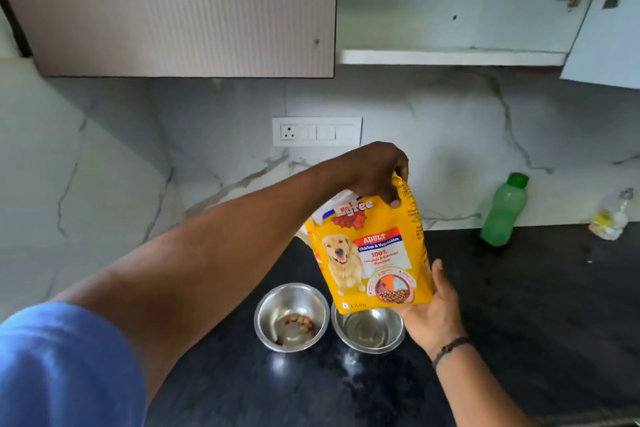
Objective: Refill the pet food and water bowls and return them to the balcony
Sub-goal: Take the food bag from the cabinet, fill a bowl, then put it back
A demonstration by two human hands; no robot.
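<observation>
A yellow dog food bag (372, 253) hangs upright above the black counter (519, 305). My left hand (377, 172) grips its top edge from above. My right hand (427, 305) cups the bag's lower right corner from below, fingers behind it. Two steel bowls stand side by side under the bag. The left bowl (291, 317) holds a few kibble pieces. The right bowl (367, 331) looks empty or holds clear water; the bag hides its far rim.
A green plastic bottle (504, 211) stands at the back of the counter by the marble wall. A crumpled clear bag (611, 217) lies further right. An upper cabinet stands open with its door (609, 28) swung out at top right. A socket plate (317, 131) is on the wall.
</observation>
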